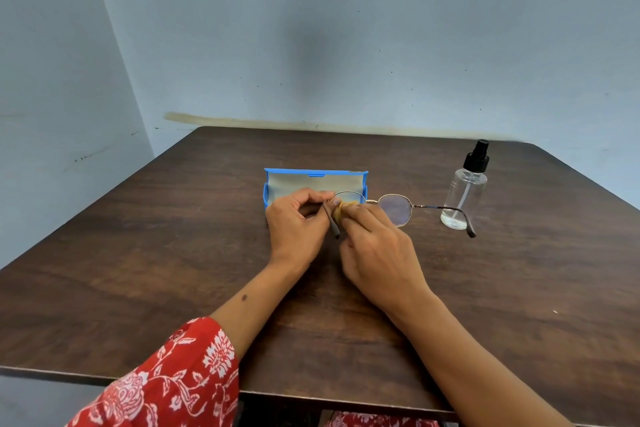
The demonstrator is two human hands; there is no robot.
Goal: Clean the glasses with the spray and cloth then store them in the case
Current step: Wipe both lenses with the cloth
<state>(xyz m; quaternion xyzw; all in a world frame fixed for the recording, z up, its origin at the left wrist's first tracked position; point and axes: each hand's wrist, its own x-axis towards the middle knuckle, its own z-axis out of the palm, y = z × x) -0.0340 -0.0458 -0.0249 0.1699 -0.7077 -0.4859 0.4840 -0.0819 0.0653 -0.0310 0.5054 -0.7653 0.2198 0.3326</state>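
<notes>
Glasses: thin gold wire frame, round lenses, dark temple tips. I see them held just above the worktop, in front of the case, long axis running left to right. The far temple reaches out toward the spray bottle; the near one hangs down between my two hands.

Cloth: small yellowish wad, pressed against the left-side lens.

Left hand: fingers curled, pinching the frame at its left end by the hinge.

Right hand: fingers bunched around the cloth, rubbing that lens. Both hands sit close together at the frame's left end; the right-side lens lies clear of them, further right, nearer my right hand. I judge that lens the next to wipe.

Case: blue shell, tan lining, lid standing open, directly behind the left hand.

Spray bottle: clear body, black pump, upright at the right, apart from both hands.

Writing: no brand or label readable on any item.
</notes>
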